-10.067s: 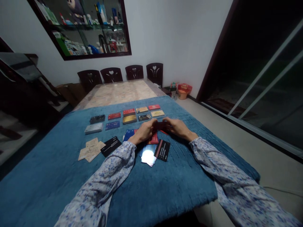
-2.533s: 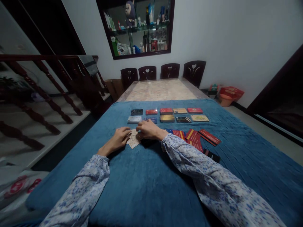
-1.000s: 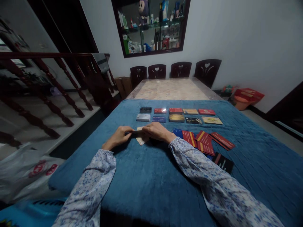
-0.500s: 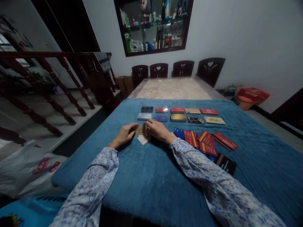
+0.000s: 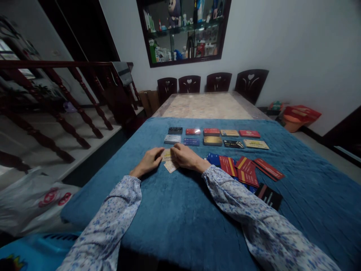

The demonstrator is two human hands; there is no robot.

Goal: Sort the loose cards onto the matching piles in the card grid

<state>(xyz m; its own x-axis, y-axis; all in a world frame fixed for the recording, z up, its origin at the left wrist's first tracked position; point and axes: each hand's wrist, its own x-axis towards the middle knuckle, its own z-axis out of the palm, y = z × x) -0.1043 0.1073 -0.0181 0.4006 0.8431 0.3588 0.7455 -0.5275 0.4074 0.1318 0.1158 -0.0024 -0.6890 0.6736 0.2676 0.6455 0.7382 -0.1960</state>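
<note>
Between my hands is a pale gold card [image 5: 167,154], gripped by its left edge in my left hand [image 5: 150,161] and by its right edge in my right hand [image 5: 186,156]. Both hands are closed, thumbs towards each other. Under it a second cream card [image 5: 171,166] lies at a slant on the blue cloth [image 5: 169,210], partly covered by my right hand. Just beyond my fingers sit a silver card stack [image 5: 172,139] and a blue card stack [image 5: 191,142]. Whether more cards are behind the gold one cannot be seen.
Two rows of card stacks cross the cloth, among them a gold stack [image 5: 212,140] and a black card [image 5: 233,144]. Right of my right wrist, red cards [image 5: 246,173], blue cards [image 5: 213,159] and a black striped card [image 5: 269,196] lie spread out. Chairs [image 5: 189,84] stand at the far end.
The gold card has tipped slightly, its face now paler and less shiny. Both hands stay in nearly the same place, still on the card.
</note>
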